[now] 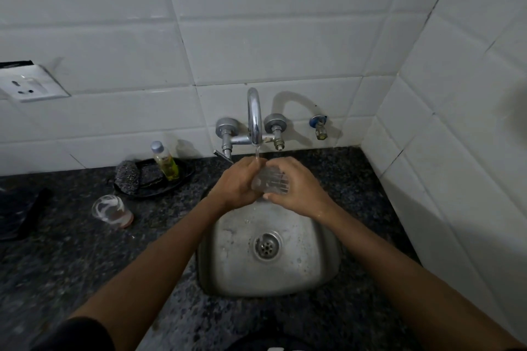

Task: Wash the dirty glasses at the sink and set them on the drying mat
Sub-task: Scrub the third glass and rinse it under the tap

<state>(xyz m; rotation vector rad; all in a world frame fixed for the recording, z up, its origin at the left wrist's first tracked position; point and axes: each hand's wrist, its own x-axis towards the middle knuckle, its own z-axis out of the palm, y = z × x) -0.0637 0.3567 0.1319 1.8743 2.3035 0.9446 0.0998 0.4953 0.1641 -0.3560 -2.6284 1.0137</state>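
Both your hands clasp the glass (271, 183) under the tap (254, 117), right hand (293, 191) fingers wrapped round it, left hand (238, 184) cupping its other side, long axis lying crosswise.

granite counter (71, 251): glass (111, 210), tray (155, 184)

A: What is the person wearing?

B: A black short sleeve (82, 333) covers the left upper arm, well back from the hands.

A: And past the sleeve?

B: Both forearms are bare down to the left hand (238, 184) and right hand (296, 191). No rings, watch or bands show. Water drops glisten near the right wrist.
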